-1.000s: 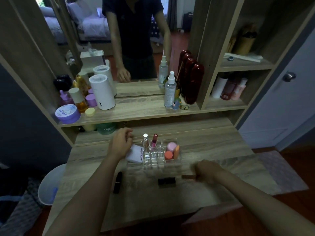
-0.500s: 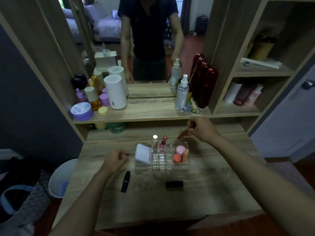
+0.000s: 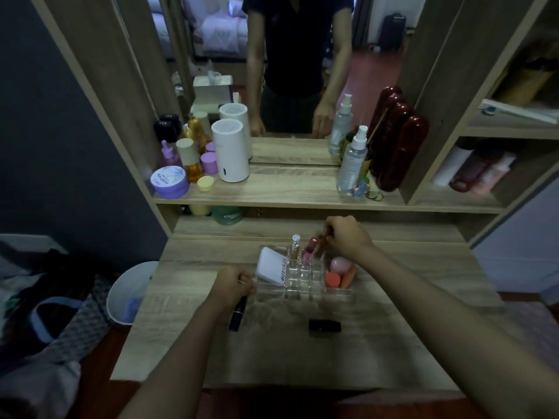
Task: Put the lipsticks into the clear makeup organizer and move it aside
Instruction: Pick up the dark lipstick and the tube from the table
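The clear makeup organizer stands mid-desk with a silver-capped tube and a pink lipstick upright in its slots. My right hand is over its back row, shut on a brown lipstick that stands tilted in a slot beside the pink one. My left hand is closed at the organizer's left edge, over the top of a black lipstick lying on the desk. Another black lipstick lies in front of the organizer.
The organizer also holds a white compact and pink and orange sponges. A shelf behind carries a white cylinder, jars, a spray bottle and a mirror. A white bin stands left of the desk.
My right hand picked up the brown lipstick from the desk front, carried it over the organizer and lowered it into a back slot. My left hand moved down to the black lipstick.
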